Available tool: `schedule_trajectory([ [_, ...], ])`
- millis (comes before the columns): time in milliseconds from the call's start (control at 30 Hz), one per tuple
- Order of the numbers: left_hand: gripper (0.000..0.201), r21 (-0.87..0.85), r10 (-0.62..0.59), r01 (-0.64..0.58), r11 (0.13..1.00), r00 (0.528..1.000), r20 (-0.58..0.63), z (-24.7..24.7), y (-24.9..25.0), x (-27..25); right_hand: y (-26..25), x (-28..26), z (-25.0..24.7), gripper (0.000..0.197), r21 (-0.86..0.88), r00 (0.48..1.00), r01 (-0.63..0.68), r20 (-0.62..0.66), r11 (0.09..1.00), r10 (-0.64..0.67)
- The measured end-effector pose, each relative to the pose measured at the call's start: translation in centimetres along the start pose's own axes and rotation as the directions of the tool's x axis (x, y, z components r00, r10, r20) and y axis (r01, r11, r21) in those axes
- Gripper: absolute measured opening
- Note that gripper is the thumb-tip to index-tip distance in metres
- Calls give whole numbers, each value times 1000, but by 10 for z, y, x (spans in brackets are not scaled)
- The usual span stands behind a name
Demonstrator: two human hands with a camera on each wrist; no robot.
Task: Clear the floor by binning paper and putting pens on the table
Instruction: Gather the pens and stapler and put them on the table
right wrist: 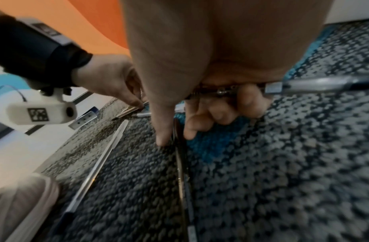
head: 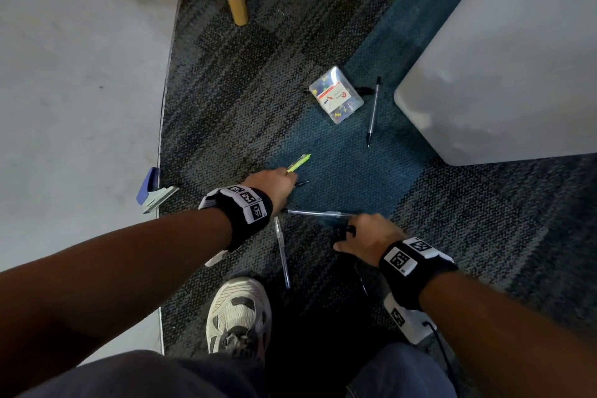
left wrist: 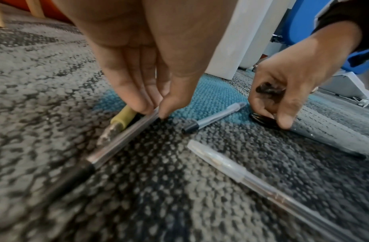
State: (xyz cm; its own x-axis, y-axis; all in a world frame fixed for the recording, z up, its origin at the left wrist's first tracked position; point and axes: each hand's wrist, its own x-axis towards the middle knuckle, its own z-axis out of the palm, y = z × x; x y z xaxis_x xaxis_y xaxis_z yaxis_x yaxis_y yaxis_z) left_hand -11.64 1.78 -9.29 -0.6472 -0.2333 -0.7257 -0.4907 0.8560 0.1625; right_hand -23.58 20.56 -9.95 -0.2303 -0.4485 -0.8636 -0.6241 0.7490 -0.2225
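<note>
The patterned carpet [head: 323,26] met pale hard floor [head: 80,58] along its left edge, with a white bin [head: 504,58] standing at its far right and bare carpet lying between. Near the carpet's middle the left hand [head: 273,186] pinched a yellow-green pen [head: 298,162] and a clear pen [left wrist: 125,135] together. Just right of it, the right hand [head: 368,237] held one pen [right wrist: 316,84] under curled fingers while thumb and forefinger closed on a dark pen [right wrist: 180,163] lying on the carpet.

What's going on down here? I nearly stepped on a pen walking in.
A person is crouched over the carpet gathering pens. The left hand pinches a clear pen together with a yellow-green pen. The right hand already holds a pen and is pinching a dark pen off the floor. Three more pens still lie loose, one beside a box of push pins. No paper shows in these views.
</note>
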Motion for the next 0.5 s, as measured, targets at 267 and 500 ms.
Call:
schedule_trajectory([
  [267, 28, -108, -32, 28, 994, 999, -35, 4, -4, -6, -10, -3, 6, 38, -65, 996, 75, -35, 995, -77],
  [500, 14, -443, -247, 182, 878, 965, -93, 14, -7, -19, -18, -4, -1, 30, 69, 976, 147, -169, 987, -134],
])
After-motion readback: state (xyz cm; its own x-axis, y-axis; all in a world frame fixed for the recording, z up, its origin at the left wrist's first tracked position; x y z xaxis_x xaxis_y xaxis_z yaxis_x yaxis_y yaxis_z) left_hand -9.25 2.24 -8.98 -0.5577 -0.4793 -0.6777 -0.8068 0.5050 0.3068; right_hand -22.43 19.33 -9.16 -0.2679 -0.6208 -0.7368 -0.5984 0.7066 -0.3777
